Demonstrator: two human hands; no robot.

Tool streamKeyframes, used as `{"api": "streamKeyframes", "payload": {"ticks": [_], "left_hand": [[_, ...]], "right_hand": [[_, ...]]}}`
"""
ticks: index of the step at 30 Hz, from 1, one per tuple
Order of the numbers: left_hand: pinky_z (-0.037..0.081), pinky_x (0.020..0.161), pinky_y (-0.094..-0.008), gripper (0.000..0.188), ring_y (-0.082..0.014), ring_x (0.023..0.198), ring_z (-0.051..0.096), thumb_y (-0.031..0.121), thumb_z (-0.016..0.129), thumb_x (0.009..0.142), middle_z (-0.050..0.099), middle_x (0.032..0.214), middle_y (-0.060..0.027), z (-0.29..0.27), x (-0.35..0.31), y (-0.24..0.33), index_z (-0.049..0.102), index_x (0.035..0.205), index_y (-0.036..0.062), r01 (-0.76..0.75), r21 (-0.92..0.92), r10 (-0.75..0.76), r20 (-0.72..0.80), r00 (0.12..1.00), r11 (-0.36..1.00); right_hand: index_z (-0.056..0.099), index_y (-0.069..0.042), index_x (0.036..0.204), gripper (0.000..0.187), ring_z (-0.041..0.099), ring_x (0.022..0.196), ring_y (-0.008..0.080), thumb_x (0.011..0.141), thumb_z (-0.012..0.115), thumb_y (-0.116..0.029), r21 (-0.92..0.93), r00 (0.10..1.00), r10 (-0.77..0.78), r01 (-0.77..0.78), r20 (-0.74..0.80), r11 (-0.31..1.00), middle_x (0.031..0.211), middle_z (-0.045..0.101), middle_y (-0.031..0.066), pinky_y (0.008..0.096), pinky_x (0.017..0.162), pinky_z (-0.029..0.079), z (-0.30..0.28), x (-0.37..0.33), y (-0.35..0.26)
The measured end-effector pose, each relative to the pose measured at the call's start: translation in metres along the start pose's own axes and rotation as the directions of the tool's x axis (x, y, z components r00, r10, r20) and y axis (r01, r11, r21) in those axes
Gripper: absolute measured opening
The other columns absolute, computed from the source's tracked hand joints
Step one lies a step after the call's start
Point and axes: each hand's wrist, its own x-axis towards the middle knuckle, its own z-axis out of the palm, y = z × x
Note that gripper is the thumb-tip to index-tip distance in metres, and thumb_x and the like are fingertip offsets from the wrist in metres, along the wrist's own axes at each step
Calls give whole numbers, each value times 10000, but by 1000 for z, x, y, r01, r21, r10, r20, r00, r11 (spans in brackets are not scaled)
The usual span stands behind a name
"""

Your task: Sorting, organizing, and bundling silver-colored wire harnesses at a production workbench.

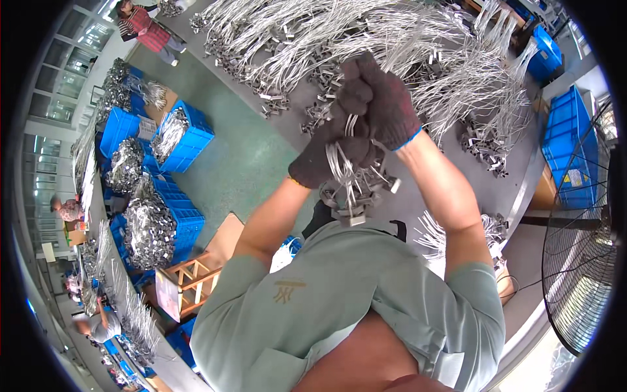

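Both of my hands wear dark work gloves and meet above the table's near side. My left hand [321,155] is closed around a bundle of white cables [339,166]. Below that fist hang the bundle's grey, block-like end pieces [353,210]. My right hand [392,108] is pressed against the left one, its fingers curled over the upper part of the same bundle. The gloves hide most of the cables there; a short stretch shows between the hands. Beyond them, a large heap of similar white cables [287,39] with grey ends covers much of the grey table [277,127].
A caged fan [581,228] stands close on the right, near blue crates [569,147]. More cables [431,235] lie by my right elbow. On the left are filled blue crates [186,140] and a wooden stool [196,281]. A person in a red apron [149,29] stands far left; others work along the left.
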Motion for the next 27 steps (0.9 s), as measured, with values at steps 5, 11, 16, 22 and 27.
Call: {"api": "streamKeyframes", "payload": {"ticks": [5, 11, 16, 22, 27], "left_hand": [[465, 644, -295, 225, -97, 708, 530, 206, 552, 963, 563, 829, 10, 5, 11, -12, 571, 1120, 45, 243, 34, -239, -102, 966, 969], [474, 694, -341, 228, -121, 737, 541, 220, 600, 926, 615, 839, -40, 13, 27, 8, 611, 985, 1, 127, 794, -224, 12, 974, 595], [524, 917, -362, 485, -253, 1037, 650, 351, 528, 971, 650, 1149, -168, -38, -6, 35, 516, 1259, -39, -403, 753, 349, 243, 905, 520], [308, 589, -276, 334, -86, 496, 302, 451, 502, 986, 316, 553, 59, -87, -55, 68, 545, 923, 127, -564, -419, 529, -207, 823, 712], [299, 574, -275, 319, -72, 490, 273, 428, 485, 1001, 295, 546, 87, -117, -70, 51, 586, 1044, 128, -473, -385, 452, -149, 879, 793]], "right_hand": [[623, -44, 925, 192, 574, 529, 180, 922, 562, -226, -618, 958, -93, -100, -273, 780, 607, 554, 47, 385, 494, 471, 12, 7, -10], [650, -45, 949, 162, 519, 525, 223, 868, 561, -154, -937, 828, -544, 283, 132, 204, 611, 524, 56, 351, 491, 419, -56, 55, -4], [667, 7, 919, 305, 387, 432, 115, 910, 504, -251, -490, 766, -394, 119, -509, 864, 558, 420, -6, 277, 410, 320, -48, 55, -11], [582, 90, 1096, 475, 664, 693, 353, 900, 568, -343, -836, 893, -446, -296, -69, -462, 775, 683, 153, 443, 590, 509, -235, 112, 15], [490, 33, 1325, 736, 606, 1132, 356, 832, 691, -475, -886, 880, -433, -347, -194, -308, 1241, 606, 238, 416, 943, 487, -155, 89, -2]]}}
